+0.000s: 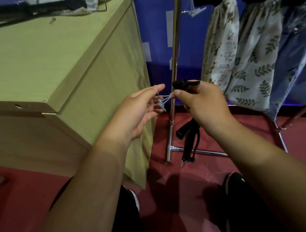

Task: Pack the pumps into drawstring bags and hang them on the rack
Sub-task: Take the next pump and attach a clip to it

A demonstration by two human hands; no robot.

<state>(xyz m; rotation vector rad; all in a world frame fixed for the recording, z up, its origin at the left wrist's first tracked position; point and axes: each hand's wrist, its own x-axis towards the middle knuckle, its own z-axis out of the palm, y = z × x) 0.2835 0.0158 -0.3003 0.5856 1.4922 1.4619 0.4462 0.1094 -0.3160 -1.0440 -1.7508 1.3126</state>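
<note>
The step in hand looks like the drawing of the strings before a hang. The left grip (138,109) pinches the pale cords (162,98) at their plastic ends, its other fingers loosely spread. The right grip (204,102) is closed: thumb and forefinger nip the same cords at the other end, and the remaining fingers curl round a black pump (186,140). One end of the pump sticks out above the fist while the rest dangles below it, over the red floor (214,129). No bag shows round the pump, and whether the cords belong to one hidden behind the hand cannot be told.

The pump hangs just in front of the rack (175,49), whose upright pole stands right behind the hands. Filled bags (221,41) already hang from it at the far right. On the counter (51,60) to the left, more cloth (90,1) lies at the far edge.

Next, the cords probably need pulling taut. The loop would then be lifted up and right to a free spot on the rack.
</note>
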